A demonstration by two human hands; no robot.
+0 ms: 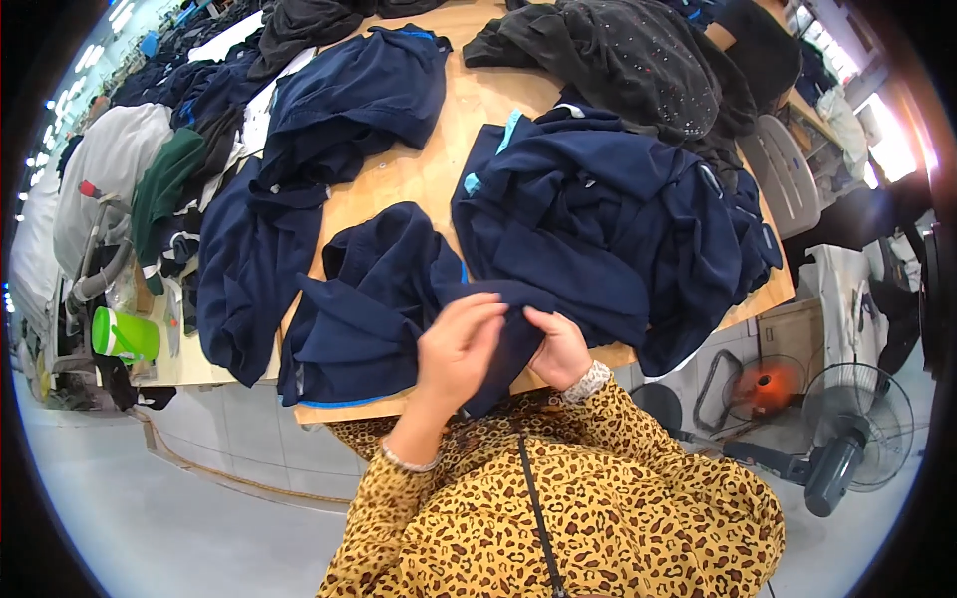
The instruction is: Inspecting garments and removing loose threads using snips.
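Note:
A navy garment point(369, 274) lies bunched at the near edge of the table, with bright blue trim along its lower edge. A fold of it stretches between my two hands. My right hand point(560, 351) grips this fold, thumb on top and the other fingers under the cloth. Over the left side of the fold is my left hand point(459, 349), its fingers bent together; what they pinch, if anything, is hidden. A larger navy pile point(608, 209) with light blue bits of trim touches the fold on the far right.
The wooden table point(399, 184) also carries another navy garment point(354, 95) and a dark speckled heap point(618, 60). More navy cloth point(254, 274) hangs at the left edge. A green bucket point(125, 334) stands left; a fan point(842, 458) and a grey chair point(783, 174) stand right.

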